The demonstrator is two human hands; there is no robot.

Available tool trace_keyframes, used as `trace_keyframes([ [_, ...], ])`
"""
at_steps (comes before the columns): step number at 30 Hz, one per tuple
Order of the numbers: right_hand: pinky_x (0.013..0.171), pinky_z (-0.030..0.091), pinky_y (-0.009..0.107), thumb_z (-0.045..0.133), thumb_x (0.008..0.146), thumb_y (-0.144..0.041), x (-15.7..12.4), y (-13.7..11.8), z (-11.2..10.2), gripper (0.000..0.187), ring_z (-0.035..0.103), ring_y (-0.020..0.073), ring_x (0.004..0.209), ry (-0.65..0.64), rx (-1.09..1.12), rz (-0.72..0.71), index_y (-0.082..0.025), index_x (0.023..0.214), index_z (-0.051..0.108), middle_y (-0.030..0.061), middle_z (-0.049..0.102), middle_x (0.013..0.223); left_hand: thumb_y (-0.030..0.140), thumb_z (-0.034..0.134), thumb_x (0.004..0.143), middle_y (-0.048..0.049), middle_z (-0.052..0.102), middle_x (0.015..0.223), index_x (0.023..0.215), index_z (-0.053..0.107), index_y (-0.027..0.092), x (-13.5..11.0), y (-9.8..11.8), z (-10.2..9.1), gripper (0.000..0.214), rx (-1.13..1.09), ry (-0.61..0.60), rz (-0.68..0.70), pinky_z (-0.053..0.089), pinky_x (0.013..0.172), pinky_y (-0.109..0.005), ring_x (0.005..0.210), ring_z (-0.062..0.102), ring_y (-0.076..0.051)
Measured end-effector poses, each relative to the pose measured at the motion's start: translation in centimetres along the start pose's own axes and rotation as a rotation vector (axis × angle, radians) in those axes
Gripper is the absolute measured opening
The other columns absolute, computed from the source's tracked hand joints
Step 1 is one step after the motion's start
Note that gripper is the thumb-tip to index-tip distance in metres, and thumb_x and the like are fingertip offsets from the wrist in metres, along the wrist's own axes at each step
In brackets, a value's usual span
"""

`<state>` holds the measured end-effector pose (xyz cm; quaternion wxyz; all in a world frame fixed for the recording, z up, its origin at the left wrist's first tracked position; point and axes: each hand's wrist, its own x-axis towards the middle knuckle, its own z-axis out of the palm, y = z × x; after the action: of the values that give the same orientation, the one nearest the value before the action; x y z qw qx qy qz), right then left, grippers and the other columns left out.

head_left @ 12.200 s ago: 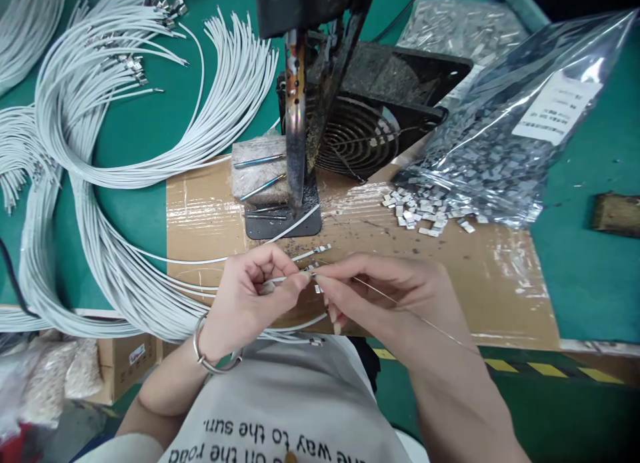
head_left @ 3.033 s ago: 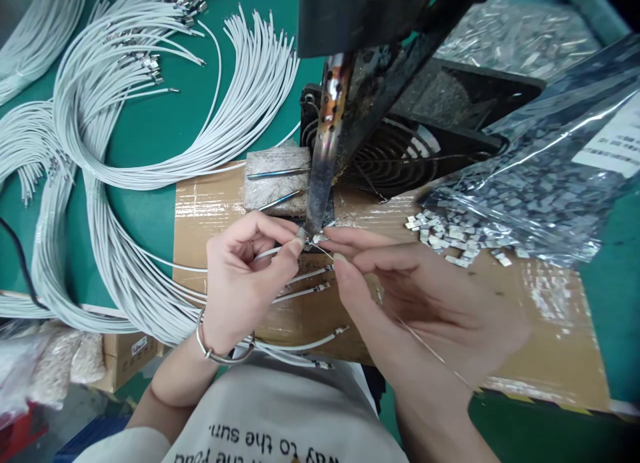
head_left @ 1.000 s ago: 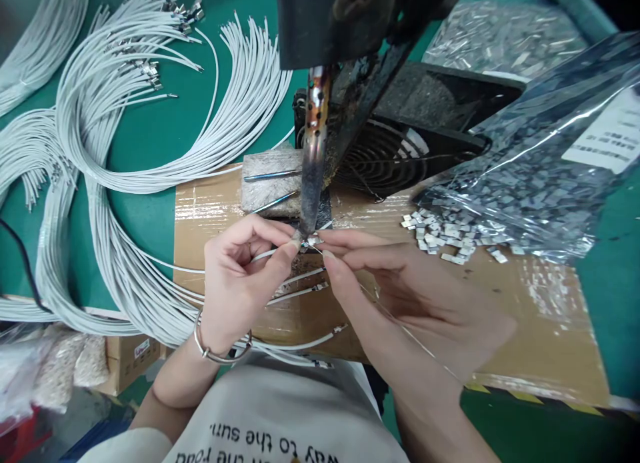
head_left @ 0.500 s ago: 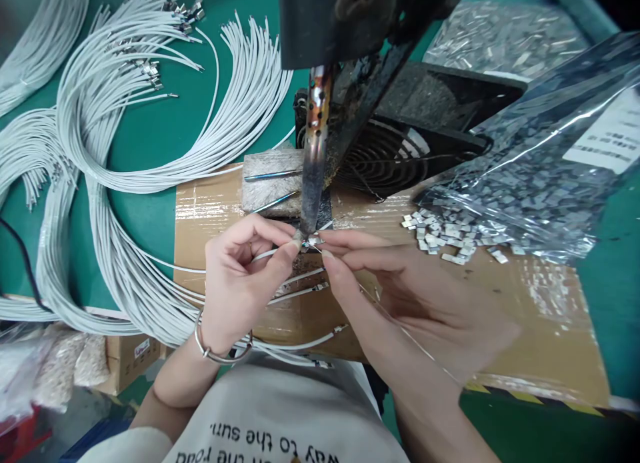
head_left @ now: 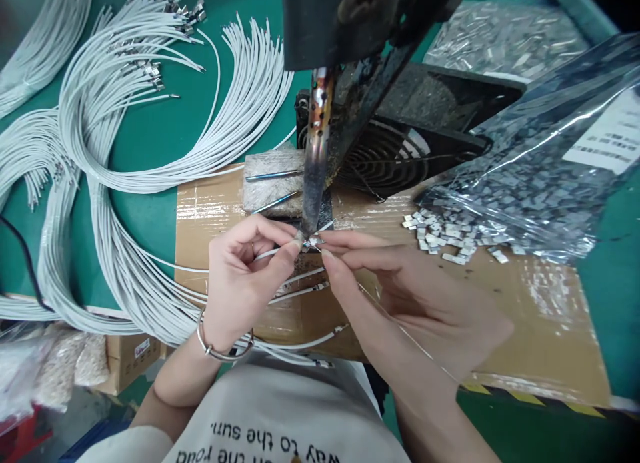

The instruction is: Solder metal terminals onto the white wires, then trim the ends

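My left hand [head_left: 247, 270] is closed, thumb and fingertips pinching a white wire [head_left: 266, 254] close to its end. At that end sits a small metal terminal [head_left: 314, 240], just below the tip of a mounted soldering iron [head_left: 316, 163]. Between the thumb and fingers of my right hand [head_left: 395, 286] runs a thin strand of solder wire [head_left: 425, 350], which trails back across the palm to the wrist. The solder's front end lies close to the terminal; whether it touches is too small to tell. Other white wires with metal terminals [head_left: 320, 286] lie beneath my hands.
Bundles of white wires [head_left: 120, 176] cover the left side. A black fan [head_left: 395, 150] stands behind the iron. Loose metal terminals [head_left: 445, 233] lie beside a plastic bag [head_left: 530, 176] on the right. A grey block [head_left: 270, 196] bears two metal rods. Cardboard [head_left: 540, 330] covers the worktop.
My hands keep the same grips at the iron's tip. The whole view has shifted very slightly; nothing else has visibly moved.
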<state>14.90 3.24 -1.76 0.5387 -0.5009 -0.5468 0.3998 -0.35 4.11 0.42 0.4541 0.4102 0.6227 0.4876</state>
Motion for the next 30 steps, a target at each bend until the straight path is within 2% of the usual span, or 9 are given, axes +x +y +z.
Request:
trace_keyframes([
  [14,0.088,0.065,0.034,0.078,0.083,-0.001,0.02,0.06,0.01,0.026,0.08,0.0204,0.095,0.004,-0.036,-0.025,-0.024,0.093,0.076,0.0006,0.082,0.104,0.012,0.081,0.082,-0.0034,0.077,0.084,0.074,0.074,0.018,-0.13,0.09,-0.02,0.013,-0.009,-0.024,0.011,0.033,0.044,-0.02,0.051,0.047,-0.006],
  [24,0.083,0.066,0.031,0.078,0.084,-0.003,0.24,-0.14,0.07,0.028,0.081,0.0176,0.087,0.013,-0.126,-0.12,-0.028,0.094,0.076,-0.0023,0.083,0.102,0.007,0.079,0.085,-0.0015,0.078,0.086,0.077,0.076,0.018,-0.08,-0.2,-0.29,0.014,-0.02,-0.049,0.062,0.041,0.052,-0.017,0.066,0.06,-0.007],
  [30,0.079,0.068,0.031,0.076,0.086,-0.004,0.22,0.18,0.17,0.028,0.081,0.0181,0.087,0.007,-0.124,-0.13,-0.03,0.095,0.075,-0.0034,0.083,0.099,0.007,0.079,0.085,-0.0013,0.078,0.086,0.079,0.077,0.018,0.01,-0.4,-0.42,0.014,-0.036,-0.062,0.056,0.049,0.06,-0.016,0.075,0.067,-0.009],
])
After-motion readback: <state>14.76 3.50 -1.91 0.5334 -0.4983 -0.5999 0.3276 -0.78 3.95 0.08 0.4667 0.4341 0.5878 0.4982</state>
